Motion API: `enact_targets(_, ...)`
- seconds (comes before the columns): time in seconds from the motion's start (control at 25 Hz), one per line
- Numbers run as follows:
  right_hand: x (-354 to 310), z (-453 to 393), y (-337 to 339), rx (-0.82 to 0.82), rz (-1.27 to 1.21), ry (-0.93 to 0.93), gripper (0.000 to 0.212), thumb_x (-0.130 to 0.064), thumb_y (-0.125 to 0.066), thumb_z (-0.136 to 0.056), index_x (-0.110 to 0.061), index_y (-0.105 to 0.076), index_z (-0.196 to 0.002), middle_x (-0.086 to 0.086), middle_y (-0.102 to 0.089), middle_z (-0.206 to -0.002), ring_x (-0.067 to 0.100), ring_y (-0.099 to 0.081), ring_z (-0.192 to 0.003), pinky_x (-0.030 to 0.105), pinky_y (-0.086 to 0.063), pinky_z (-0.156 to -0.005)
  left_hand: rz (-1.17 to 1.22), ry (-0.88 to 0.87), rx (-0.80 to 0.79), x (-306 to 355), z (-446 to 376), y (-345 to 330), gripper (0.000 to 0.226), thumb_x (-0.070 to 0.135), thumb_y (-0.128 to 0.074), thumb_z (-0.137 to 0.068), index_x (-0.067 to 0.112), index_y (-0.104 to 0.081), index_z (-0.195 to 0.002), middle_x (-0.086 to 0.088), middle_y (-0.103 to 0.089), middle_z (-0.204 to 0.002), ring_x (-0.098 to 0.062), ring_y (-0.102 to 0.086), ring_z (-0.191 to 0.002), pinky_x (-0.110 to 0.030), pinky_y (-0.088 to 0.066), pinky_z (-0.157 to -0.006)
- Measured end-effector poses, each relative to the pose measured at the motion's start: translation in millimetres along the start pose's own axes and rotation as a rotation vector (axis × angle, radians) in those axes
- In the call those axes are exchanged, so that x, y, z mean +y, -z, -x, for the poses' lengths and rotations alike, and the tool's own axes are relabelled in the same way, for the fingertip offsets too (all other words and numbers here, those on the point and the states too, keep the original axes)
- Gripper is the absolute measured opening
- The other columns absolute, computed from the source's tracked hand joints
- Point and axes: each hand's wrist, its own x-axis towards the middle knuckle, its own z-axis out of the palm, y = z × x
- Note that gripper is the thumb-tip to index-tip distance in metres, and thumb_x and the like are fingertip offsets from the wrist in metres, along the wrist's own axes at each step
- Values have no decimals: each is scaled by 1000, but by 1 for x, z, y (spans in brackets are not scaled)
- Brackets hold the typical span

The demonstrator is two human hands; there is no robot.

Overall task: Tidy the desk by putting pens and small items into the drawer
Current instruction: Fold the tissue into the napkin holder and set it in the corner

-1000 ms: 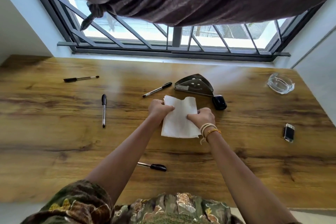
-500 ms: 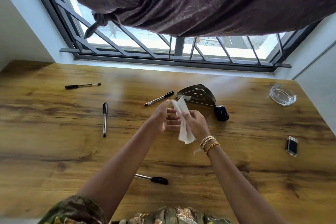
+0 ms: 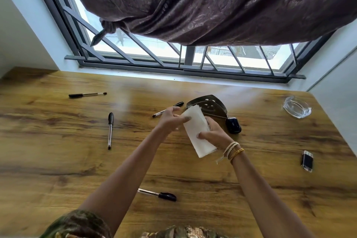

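Note:
Both hands hold a folded white paper napkin (image 3: 199,133) above the middle of the wooden desk (image 3: 58,160). My left hand (image 3: 171,121) pinches its upper left edge and my right hand (image 3: 214,135) grips its right side. Several black-capped pens lie on the desk: one at the far left (image 3: 87,94), one upright at the left (image 3: 110,130), one behind my left hand (image 3: 168,109), and one near the front between my arms (image 3: 157,194). No drawer is in view.
A metal napkin holder (image 3: 209,106) lies flat just beyond the napkin, with a small black case (image 3: 233,125) next to it. A glass ashtray (image 3: 296,109) stands at the back right. A small dark lighter-like item (image 3: 307,160) lies at the right. A window and curtain are behind the desk.
The napkin went from lying spread on the desk to being lifted and folded into a narrow strip between both hands. The view has tilted up slightly.

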Motion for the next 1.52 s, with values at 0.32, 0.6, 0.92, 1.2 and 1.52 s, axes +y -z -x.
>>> enact_targets(0.32, -7, 3, 18, 245, -101, 86, 58, -7, -77, -76, -11, -51, -129, 12, -62, -113, 25, -63, -96, 23, -58, -64, 70, 80, -193, -1, 1, 8, 37, 11, -77, -78, 4, -63, -112, -14, -67, -110, -27, -67, -98, -45, -57, -89)
enact_targets(0.6, -14, -7, 39, 387, -260, 118, 53, -16, -85, -64, -10, -64, -113, 15, -65, -108, 31, -64, -100, 51, -56, -84, 271, -29, -138, 34, -16, -6, 22, 7, -73, -82, 1, -62, -100, -14, -66, -101, -28, -66, -95, -41, -60, -78)
enact_targets(0.92, -52, -31, 85, 657, -7, 275, 27, 1, -73, -75, -4, -69, -101, 10, -67, -88, 23, -62, -82, 36, -57, -77, 44, -362, 122, 71, -62, -22, 33, 0, -79, -74, -6, -69, -104, -6, -65, -79, -7, -59, -62, -11, -46, -48)
enact_targets(1.2, -42, -45, 82, 726, 100, 241, 23, -2, -71, -76, -3, -70, -100, 7, -67, -85, 19, -62, -77, 20, -51, -61, -89, -447, 121, 57, -93, -25, 19, 3, -80, -71, 7, -76, -89, -9, -70, -78, -21, -65, -72, -36, -59, -63)
enact_targets(1.52, -12, -48, 70, 731, 175, 209, 19, -3, -72, -74, -4, -72, -93, 4, -64, -73, 12, -53, -63, 6, -37, -44, -168, -517, 42, 40, -92, -21, 18, -2, -77, -74, 2, -75, -91, -16, -74, -85, -24, -69, -77, -48, -60, -73)
